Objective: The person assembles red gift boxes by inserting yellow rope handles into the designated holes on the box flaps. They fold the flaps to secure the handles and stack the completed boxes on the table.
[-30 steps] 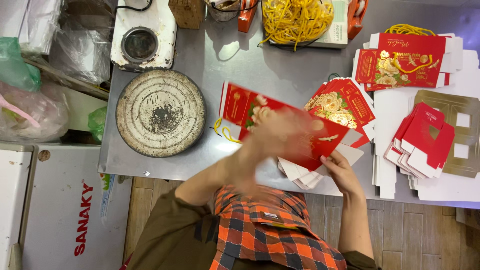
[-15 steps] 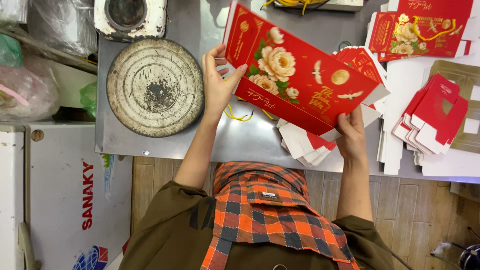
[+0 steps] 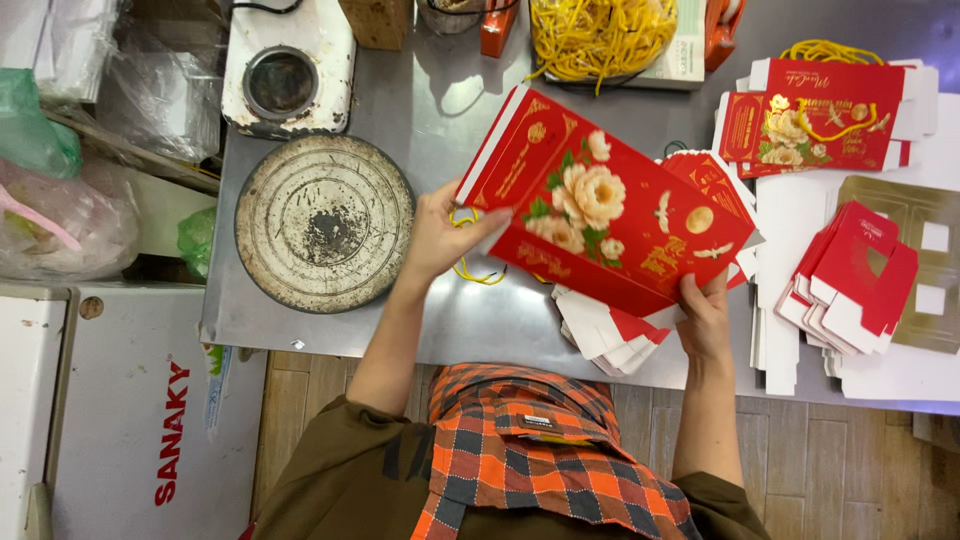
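Box: glossy red cardboard gift box (image 3: pixel 610 215), peony print, tilted above the steel table (image 3: pixel 440 120)
My left hand (image 3: pixel 437 237): gripping its left edge
My right hand (image 3: pixel 703 317): pinching its lower corner
Beside: round rusty metal disc (image 3: pixel 324 222)

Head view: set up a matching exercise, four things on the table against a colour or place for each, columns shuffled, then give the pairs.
Things:
1. flowered box
2. round metal plate
3. cord pile
4. small folded cartons

Descriptions:
A. yellow, at the table's far edge
B. held between left hand and right hand
C. red stack, right of the held thing
D. grey, left of the hands

Pairs: 1-B, 2-D, 3-A, 4-C
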